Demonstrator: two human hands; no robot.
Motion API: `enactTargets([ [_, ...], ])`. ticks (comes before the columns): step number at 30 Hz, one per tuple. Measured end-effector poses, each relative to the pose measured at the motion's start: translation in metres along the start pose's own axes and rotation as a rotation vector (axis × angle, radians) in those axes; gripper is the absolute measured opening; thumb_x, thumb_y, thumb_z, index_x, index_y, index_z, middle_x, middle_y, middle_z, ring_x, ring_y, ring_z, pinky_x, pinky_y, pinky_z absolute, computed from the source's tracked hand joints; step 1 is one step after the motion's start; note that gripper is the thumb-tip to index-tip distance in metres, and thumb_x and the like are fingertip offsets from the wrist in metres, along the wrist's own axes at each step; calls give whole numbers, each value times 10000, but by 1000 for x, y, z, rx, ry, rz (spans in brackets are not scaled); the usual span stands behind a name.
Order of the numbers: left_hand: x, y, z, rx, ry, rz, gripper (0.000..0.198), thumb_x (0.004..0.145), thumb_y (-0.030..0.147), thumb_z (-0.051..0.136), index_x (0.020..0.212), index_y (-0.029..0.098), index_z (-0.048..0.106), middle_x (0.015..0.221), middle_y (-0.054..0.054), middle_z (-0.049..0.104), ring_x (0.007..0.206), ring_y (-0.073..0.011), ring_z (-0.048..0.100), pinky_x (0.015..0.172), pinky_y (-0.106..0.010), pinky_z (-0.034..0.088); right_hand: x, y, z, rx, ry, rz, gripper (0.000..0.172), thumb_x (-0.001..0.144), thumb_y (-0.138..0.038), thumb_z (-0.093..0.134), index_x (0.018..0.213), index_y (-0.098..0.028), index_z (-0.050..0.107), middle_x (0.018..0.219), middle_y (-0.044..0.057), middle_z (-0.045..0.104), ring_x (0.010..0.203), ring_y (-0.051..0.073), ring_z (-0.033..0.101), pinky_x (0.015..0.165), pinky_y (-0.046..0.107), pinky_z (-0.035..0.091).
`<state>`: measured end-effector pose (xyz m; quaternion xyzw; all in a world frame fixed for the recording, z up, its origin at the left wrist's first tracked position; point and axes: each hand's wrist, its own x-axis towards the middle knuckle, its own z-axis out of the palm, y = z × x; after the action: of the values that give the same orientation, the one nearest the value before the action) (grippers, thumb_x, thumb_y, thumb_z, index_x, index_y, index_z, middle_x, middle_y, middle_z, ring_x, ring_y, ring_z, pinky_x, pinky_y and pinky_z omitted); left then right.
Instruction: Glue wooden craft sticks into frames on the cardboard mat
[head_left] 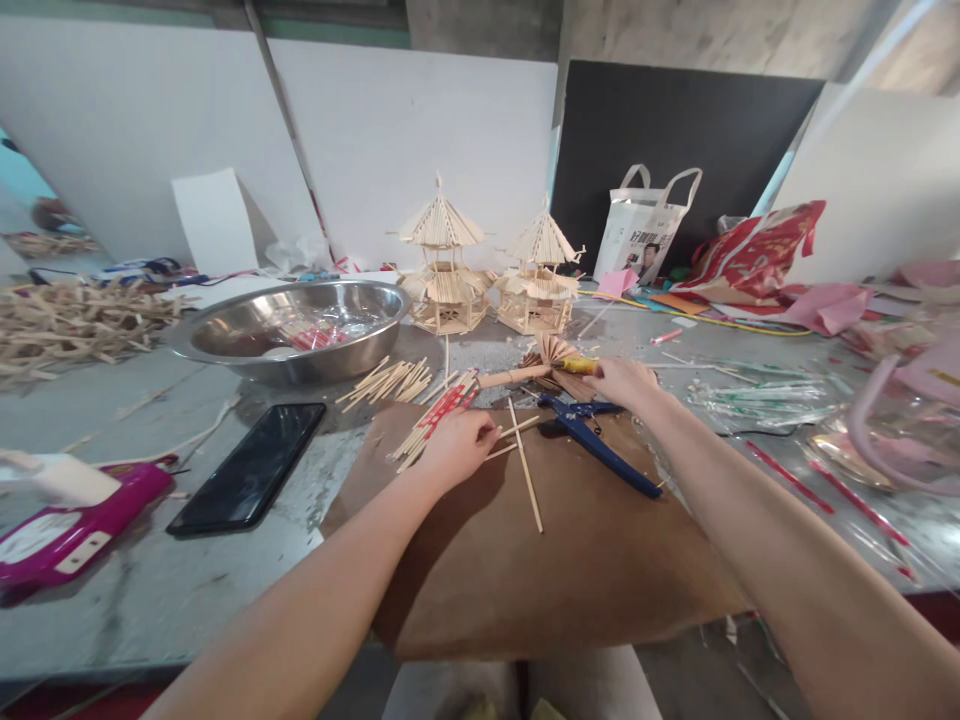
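Note:
My left hand (459, 442) is closed in a pinch on thin wooden sticks (511, 432) above a brown cardboard sheet (547, 570). Just beyond it lies a bundle of red-tipped sticks (439, 412). My right hand (624, 381) is closed round the yellow end of a thick wooden rod (517, 376) that lies across a small fan-shaped stick piece (553, 352). Blue pliers (596, 440) rest on the cardboard right below my right hand. One long loose stick (525, 465) lies between my hands.
A steel bowl (289, 325) stands at the back left beside a pile of plain sticks (390, 380). Two stick pagoda models (444, 262) (541, 270) stand behind. A black phone (251, 465), a pink packet (71, 525), a stick heap (75, 320) and bags (757, 255) surround the work area.

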<state>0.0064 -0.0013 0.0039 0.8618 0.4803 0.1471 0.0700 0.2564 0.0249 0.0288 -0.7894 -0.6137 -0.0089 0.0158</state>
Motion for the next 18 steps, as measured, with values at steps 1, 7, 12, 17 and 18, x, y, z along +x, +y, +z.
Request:
enactTargets([
  [1, 0, 0, 0, 5, 6, 7, 215, 770, 283, 425, 653, 160, 557, 682, -25, 591, 622, -120, 502, 591, -234, 341, 1, -2, 2, -3, -14, -1, 407, 724, -489, 400, 957, -220, 597, 950, 85, 615, 857, 245, 562, 652, 324, 414],
  [7, 0, -1, 2, 24, 26, 28, 200, 766, 263, 429, 655, 161, 561, 668, -26, 583, 635, -124, 499, 603, -237, 343, -3, -9, 10, -48, -51, -61, 480, 653, -582, 442, 886, -207, 632, 938, 102, 618, 876, 256, 556, 680, 344, 412],
  [12, 0, -2, 3, 17, 19, 27, 196, 765, 252, 424, 654, 158, 556, 678, -25, 584, 646, -124, 495, 604, -236, 344, -1, -12, 14, -91, -20, -75, 375, 685, -471, 463, 868, -201, 647, 918, 98, 628, 853, 252, 567, 661, 329, 416],
  [17, 1, -2, 2, 11, 13, 32, 208, 770, 262, 420, 647, 159, 553, 676, -26, 580, 639, -123, 496, 595, -235, 340, 6, -12, 17, -139, 31, -145, 275, 726, -347, 444, 863, -222, 647, 920, 79, 630, 860, 227, 565, 667, 306, 416],
  [18, 0, -2, 1, 12, 11, 26, 212, 771, 267, 421, 645, 160, 553, 669, -26, 579, 632, -123, 495, 591, -236, 339, 8, -12, 17, -136, 53, -145, 279, 741, -329, 424, 873, -219, 643, 922, 82, 629, 856, 225, 566, 668, 308, 415],
])
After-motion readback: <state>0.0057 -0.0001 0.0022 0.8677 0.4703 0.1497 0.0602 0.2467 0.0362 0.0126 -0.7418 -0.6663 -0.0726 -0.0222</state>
